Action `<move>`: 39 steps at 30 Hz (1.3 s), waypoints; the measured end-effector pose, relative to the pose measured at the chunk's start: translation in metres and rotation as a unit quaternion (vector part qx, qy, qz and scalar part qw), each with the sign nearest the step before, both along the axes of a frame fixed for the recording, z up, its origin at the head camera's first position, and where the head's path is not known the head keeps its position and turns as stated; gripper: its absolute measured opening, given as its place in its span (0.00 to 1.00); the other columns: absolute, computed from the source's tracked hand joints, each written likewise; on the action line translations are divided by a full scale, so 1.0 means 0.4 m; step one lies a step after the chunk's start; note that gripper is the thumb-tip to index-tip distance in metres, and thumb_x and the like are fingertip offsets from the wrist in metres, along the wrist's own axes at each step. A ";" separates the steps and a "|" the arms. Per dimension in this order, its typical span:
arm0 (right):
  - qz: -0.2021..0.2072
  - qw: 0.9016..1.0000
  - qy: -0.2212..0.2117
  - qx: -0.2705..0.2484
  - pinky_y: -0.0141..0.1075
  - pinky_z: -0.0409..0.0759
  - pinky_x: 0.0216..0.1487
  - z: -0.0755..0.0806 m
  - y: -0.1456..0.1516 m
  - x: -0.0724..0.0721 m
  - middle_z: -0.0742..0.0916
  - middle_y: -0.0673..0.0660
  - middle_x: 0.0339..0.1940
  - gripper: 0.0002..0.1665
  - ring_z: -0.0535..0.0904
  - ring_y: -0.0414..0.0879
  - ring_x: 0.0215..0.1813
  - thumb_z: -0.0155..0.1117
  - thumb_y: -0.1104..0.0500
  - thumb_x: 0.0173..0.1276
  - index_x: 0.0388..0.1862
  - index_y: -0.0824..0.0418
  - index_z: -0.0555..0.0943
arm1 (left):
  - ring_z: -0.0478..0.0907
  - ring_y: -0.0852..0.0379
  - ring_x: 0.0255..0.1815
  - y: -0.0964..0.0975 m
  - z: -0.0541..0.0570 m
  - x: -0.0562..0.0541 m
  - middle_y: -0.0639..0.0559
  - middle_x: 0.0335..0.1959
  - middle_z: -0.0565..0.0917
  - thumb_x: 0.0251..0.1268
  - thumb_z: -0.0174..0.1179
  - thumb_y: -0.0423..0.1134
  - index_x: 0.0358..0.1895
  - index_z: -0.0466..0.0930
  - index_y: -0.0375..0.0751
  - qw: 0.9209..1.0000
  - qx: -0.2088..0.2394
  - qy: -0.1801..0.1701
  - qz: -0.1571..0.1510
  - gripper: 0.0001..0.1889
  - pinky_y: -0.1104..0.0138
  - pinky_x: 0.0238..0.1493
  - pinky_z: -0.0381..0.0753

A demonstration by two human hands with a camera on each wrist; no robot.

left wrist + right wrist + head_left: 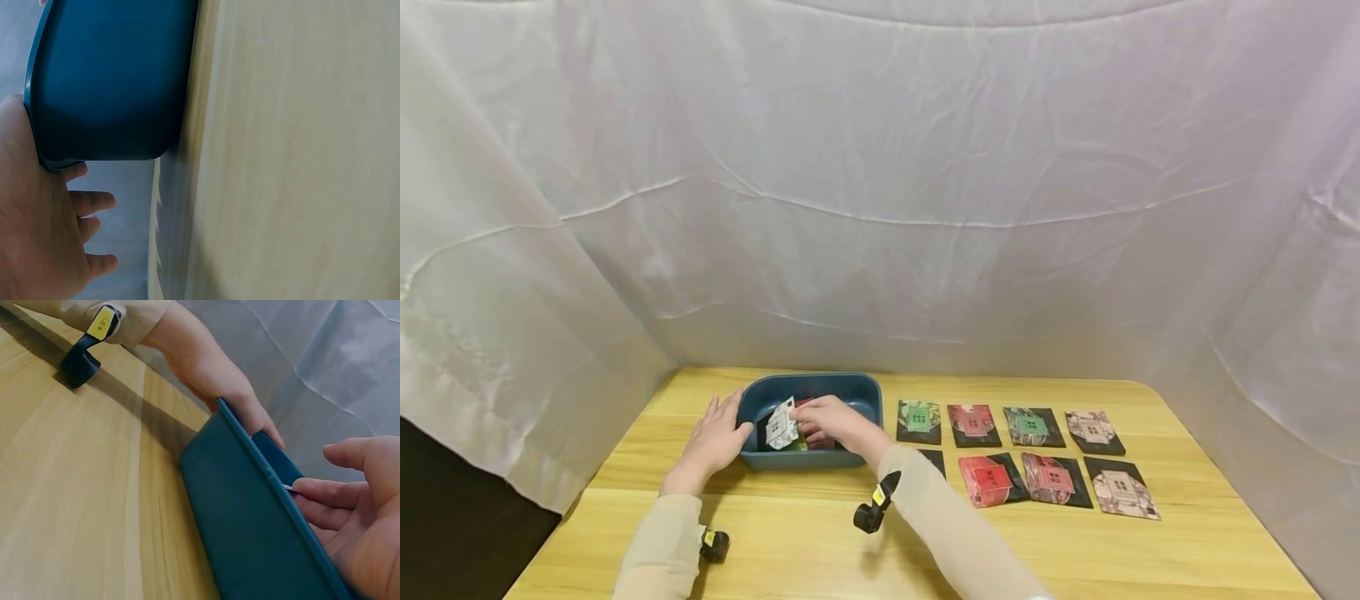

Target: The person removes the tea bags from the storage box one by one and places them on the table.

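- Around the right hand [833, 423], walls of the bin [808, 461] block sideways passage; the way out is upward.
- Just left of its fingertips, a silver packet [781, 427] juts up.
- Right of it, past the bin, flat packets [973, 423] lie low, with room above.
- Left of the left hand [718, 433], a strip of table [647, 450], then curtain [512, 333].
- Nearer the person than both hands, a lane between wrist cameras [716, 547].
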State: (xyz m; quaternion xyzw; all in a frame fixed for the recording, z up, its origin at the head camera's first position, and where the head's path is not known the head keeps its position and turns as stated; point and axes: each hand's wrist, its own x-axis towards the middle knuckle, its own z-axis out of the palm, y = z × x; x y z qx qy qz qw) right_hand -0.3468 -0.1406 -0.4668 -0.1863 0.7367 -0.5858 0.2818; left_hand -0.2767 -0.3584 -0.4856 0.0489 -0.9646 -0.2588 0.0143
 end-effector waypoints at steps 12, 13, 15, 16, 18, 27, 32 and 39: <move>0.002 0.999 -0.015 -0.046 0.42 0.83 0.57 0.031 0.082 -0.015 0.83 0.63 0.58 0.22 0.83 0.48 0.52 0.58 0.55 0.72 0.59 0.67 0.79 | 0.35 0.29 0.79 -0.004 -0.003 -0.001 0.29 0.77 0.50 0.73 0.44 0.47 0.79 0.40 0.37 1.000 -0.001 0.005 -0.002 0.38 0.31 0.71 0.41; 0.001 0.998 -0.019 -0.053 0.42 0.83 0.56 0.032 0.090 -0.016 0.83 0.63 0.58 0.22 0.83 0.47 0.51 0.57 0.56 0.73 0.59 0.68 0.79 | 0.35 0.29 0.79 -0.004 -0.002 0.000 0.30 0.77 0.49 0.73 0.44 0.47 0.79 0.40 0.38 1.000 0.001 0.005 -0.002 0.38 0.31 0.71 0.41; -0.004 0.997 -0.029 -0.065 0.40 0.83 0.56 0.035 0.105 -0.018 0.82 0.63 0.58 0.21 0.83 0.44 0.48 0.57 0.57 0.73 0.59 0.68 0.79 | 0.34 0.29 0.79 -0.004 0.000 0.001 0.30 0.78 0.49 0.73 0.44 0.47 0.79 0.40 0.38 1.000 0.003 0.003 -0.002 0.38 0.31 0.71 0.40; -0.006 0.997 -0.034 -0.074 0.40 0.83 0.55 0.036 0.112 -0.018 0.82 0.64 0.58 0.21 0.83 0.43 0.47 0.57 0.58 0.73 0.59 0.69 0.78 | 0.34 0.29 0.79 -0.004 0.000 0.001 0.30 0.78 0.49 0.73 0.44 0.47 0.79 0.40 0.38 1.000 0.005 0.003 -0.003 0.38 0.31 0.71 0.40; -0.010 0.995 -0.043 -0.091 0.39 0.83 0.55 0.037 0.127 -0.018 0.82 0.65 0.59 0.21 0.82 0.42 0.45 0.56 0.60 0.73 0.60 0.71 0.78 | 0.34 0.29 0.79 -0.004 0.001 0.002 0.30 0.78 0.48 0.73 0.44 0.46 0.79 0.40 0.38 1.000 0.006 0.002 -0.004 0.37 0.31 0.72 0.40; -0.035 0.987 -0.063 -0.145 0.37 0.82 0.57 0.035 0.209 0.000 0.81 0.65 0.61 0.23 0.82 0.42 0.48 0.56 0.61 0.72 0.61 0.73 0.76 | 0.34 0.29 0.79 0.002 0.001 0.005 0.30 0.78 0.49 0.73 0.44 0.45 0.79 0.39 0.38 1.000 0.007 0.000 -0.005 0.38 0.31 0.71 0.40; -0.045 0.984 -0.077 -0.156 0.35 0.81 0.57 0.043 0.266 0.022 0.80 0.60 0.61 0.24 0.81 0.42 0.50 0.56 0.59 0.73 0.63 0.72 0.74 | 0.33 0.29 0.79 0.003 0.003 0.006 0.30 0.78 0.48 0.73 0.44 0.45 0.79 0.39 0.38 1.000 0.011 -0.005 -0.005 0.38 0.31 0.71 0.39; -0.045 0.984 -0.066 -0.157 0.42 0.77 0.66 0.042 0.371 0.063 0.77 0.65 0.66 0.29 0.80 0.44 0.56 0.56 0.57 0.73 0.67 0.73 0.70 | 0.34 0.28 0.78 0.000 -0.002 0.001 0.29 0.77 0.49 0.72 0.44 0.45 0.79 0.40 0.36 1.000 0.001 0.003 -0.005 0.37 0.31 0.71 0.41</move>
